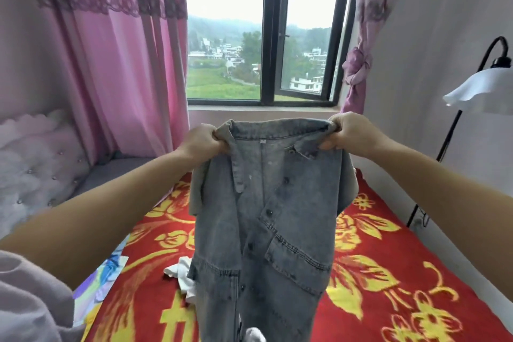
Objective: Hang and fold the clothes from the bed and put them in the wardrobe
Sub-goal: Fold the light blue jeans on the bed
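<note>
Denim jacket (277, 230): grey-washed, held up by its shoulders over the bed, front toward the wearer, hem trailing low near the bottom of the view.
Placket: skewed, one front panel crossing the other on a slant; best squared before hanging or folding.
White garment (180, 272): crumpled on the bed just behind the jacket's lower left edge, awaiting its turn.
Bed (388, 272): red spread with yellow flowers, the working surface beneath the jacket.
Printed sheet (105, 275): pale blue, at the bed's left edge; what it is cannot be told.
Left hand (202, 141): grip closed on the jacket's left shoulder beside the collar, cloth bunched in the fist.
Right hand (347, 132): grip closed on the right shoulder, thumb under, fingers over the seam.
Collar (277, 130): stretched level between the two fists, one point folded forward.
Step in hand, judged: spreading the jacket to straighten it.
Advice: keep both grips level, give a light shake so the fronts drop plumb, then lay it flat or slip in a hanger; no hanger shows.
Headboard (36, 161): tufted, pale, at far left.
Floor lamp (477, 86): black stem, white shade, by the right wall.
Window (263, 36): beyond, between pink curtains (111, 64).
Wardrobe: not in view.
</note>
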A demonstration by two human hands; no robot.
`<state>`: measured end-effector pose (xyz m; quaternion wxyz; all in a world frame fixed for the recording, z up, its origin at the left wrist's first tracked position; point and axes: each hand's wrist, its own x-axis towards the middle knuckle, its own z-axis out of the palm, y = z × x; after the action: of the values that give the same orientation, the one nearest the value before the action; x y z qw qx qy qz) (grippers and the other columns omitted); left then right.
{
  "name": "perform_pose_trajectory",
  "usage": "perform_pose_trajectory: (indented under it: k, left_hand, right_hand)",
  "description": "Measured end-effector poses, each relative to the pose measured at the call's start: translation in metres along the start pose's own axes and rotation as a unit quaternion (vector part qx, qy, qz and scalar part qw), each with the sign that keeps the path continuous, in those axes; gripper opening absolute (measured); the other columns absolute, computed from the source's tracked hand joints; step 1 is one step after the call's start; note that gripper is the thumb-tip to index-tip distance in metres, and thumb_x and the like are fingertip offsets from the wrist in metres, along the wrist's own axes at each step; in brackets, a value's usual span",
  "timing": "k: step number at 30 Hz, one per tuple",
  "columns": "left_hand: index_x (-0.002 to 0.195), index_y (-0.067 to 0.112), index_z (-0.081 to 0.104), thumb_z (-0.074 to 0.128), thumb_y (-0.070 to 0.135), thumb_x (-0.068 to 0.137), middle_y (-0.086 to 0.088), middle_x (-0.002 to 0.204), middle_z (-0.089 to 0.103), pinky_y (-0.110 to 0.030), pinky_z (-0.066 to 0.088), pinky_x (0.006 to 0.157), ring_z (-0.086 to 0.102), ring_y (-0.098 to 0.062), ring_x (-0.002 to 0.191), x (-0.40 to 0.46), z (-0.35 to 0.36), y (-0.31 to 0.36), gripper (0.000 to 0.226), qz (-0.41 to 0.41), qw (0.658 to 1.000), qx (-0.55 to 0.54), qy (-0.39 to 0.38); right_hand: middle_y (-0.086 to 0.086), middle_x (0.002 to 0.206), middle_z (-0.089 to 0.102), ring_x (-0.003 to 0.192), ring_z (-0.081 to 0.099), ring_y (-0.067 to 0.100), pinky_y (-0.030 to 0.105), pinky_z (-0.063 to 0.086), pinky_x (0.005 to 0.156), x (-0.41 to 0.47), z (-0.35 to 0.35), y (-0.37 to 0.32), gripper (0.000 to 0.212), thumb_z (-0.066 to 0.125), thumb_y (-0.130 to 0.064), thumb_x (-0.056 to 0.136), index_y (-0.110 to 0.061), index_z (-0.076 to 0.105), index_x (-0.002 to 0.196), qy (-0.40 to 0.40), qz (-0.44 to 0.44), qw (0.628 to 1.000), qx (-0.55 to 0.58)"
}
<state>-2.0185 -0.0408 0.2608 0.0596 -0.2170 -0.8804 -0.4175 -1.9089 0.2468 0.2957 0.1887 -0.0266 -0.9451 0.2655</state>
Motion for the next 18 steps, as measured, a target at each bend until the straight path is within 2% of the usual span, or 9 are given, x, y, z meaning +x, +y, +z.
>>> perform_pose_trajectory:
  k: [1,3,6,8,9,11,12,15,18]
  left_hand:
    - [0.077,0.006,0.069,0.068,0.013,0.080,-0.006,0.076,0.071,-0.031,0.054,0.072,0.065,-0.020,0.073,-0.001,0.000,-0.002,0.008,0.016,0.999,0.022,0.031]
    - [0.085,0.009,0.070,0.067,0.025,0.085,-0.004,0.085,0.071,-0.034,0.051,0.075,0.064,-0.022,0.079,-0.002,-0.002,-0.006,0.016,0.030,0.995,0.066,0.062]
    - [0.102,0.011,0.066,0.059,0.032,0.092,-0.009,0.105,0.053,-0.036,0.044,0.084,0.053,-0.024,0.093,-0.002,-0.005,-0.007,0.024,0.056,0.988,0.125,0.077]
    - [0.105,0.009,0.062,0.054,0.026,0.095,-0.008,0.104,0.059,-0.032,0.046,0.082,0.056,-0.024,0.094,-0.005,-0.005,-0.003,0.022,0.099,0.989,0.074,0.081]
    - [0.104,0.010,0.060,0.052,0.024,0.097,-0.003,0.099,0.062,-0.022,0.045,0.075,0.056,-0.020,0.091,-0.006,-0.005,-0.001,0.017,0.122,0.987,0.048,0.093]
    - [0.101,0.014,0.056,0.051,0.022,0.098,0.006,0.089,0.059,-0.006,0.036,0.063,0.053,-0.011,0.082,-0.008,-0.007,0.003,0.010,0.173,0.976,0.025,0.127]
    - [0.099,0.012,0.055,0.051,0.022,0.098,0.006,0.085,0.058,-0.004,0.035,0.061,0.050,-0.008,0.077,-0.007,-0.010,0.006,0.011,0.201,0.970,0.025,0.135]
    - [0.091,0.004,0.055,0.056,0.023,0.096,-0.006,0.075,0.057,-0.009,0.035,0.057,0.048,-0.014,0.064,0.000,-0.024,0.012,0.020,0.261,0.955,0.100,0.103]
    - [0.088,0.003,0.060,0.058,0.029,0.094,-0.008,0.071,0.062,-0.025,0.039,0.058,0.054,-0.019,0.060,0.007,-0.026,0.011,0.026,0.294,0.926,0.229,0.054]
  right_hand:
    - [-0.006,0.063,0.065,0.059,0.060,0.000,0.015,0.047,0.061,0.000,0.000,0.003,0.010,0.067,-0.005,0.081,-0.013,0.064,0.075,0.025,-0.005,0.999,-0.033]
    - [-0.006,0.069,0.068,0.073,0.064,0.009,0.029,0.051,0.073,-0.002,0.000,0.007,0.006,0.061,-0.017,0.087,-0.015,0.066,0.084,0.041,-0.012,0.992,-0.120]
    - [-0.010,0.077,0.052,0.086,0.048,0.019,0.037,0.041,0.082,-0.003,0.001,0.013,0.013,0.059,-0.034,0.091,-0.022,0.064,0.086,0.053,-0.027,0.986,-0.157]
    - [-0.011,0.081,0.051,0.083,0.049,0.013,0.031,0.038,0.076,-0.004,-0.001,0.015,0.014,0.060,-0.032,0.091,-0.020,0.066,0.094,0.050,-0.046,0.996,-0.053]
    - [-0.012,0.082,0.056,0.081,0.053,0.010,0.025,0.039,0.073,-0.005,-0.001,0.014,0.013,0.060,-0.032,0.092,-0.020,0.065,0.095,0.059,-0.062,0.996,0.020]
    - [-0.019,0.075,0.061,0.073,0.056,-0.003,0.009,0.039,0.063,-0.007,-0.003,0.013,0.009,0.059,-0.031,0.093,-0.030,0.061,0.084,0.113,-0.110,0.980,0.119]
    - [-0.022,0.070,0.060,0.068,0.054,-0.008,0.005,0.038,0.060,-0.008,-0.004,0.014,0.016,0.059,-0.031,0.093,-0.035,0.058,0.078,0.145,-0.145,0.971,0.121]
    - [-0.017,0.064,0.059,0.061,0.051,-0.005,0.005,0.037,0.061,-0.004,-0.007,0.021,0.016,0.063,-0.033,0.091,-0.027,0.060,0.076,0.159,-0.203,0.966,0.021]
    - [0.004,0.066,0.060,0.064,0.059,0.022,0.033,0.049,0.066,0.005,0.002,0.035,0.035,0.060,-0.043,0.090,-0.010,0.058,0.077,0.095,-0.183,0.964,-0.168]
